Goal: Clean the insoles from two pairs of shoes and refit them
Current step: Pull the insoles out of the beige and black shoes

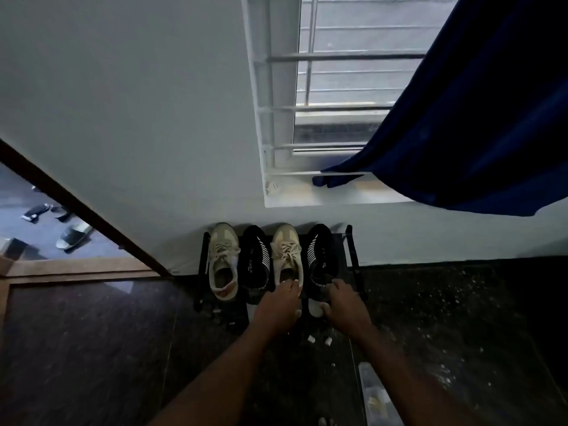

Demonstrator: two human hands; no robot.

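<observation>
Four shoes in a row on the shoe rack (354, 250), toes at its wall edge: beige, black, beige, black. Left hand (281, 302) grips the heel of the right beige shoe (285, 250). Right hand (341, 299) curls round the heel of the right black shoe (319, 250) by the rack's right edge.

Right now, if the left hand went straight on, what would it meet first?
The left hand holds the heel of the right-hand beige shoe; going on, it would probably push into that shoe's opening, though depth is unclear.
</observation>
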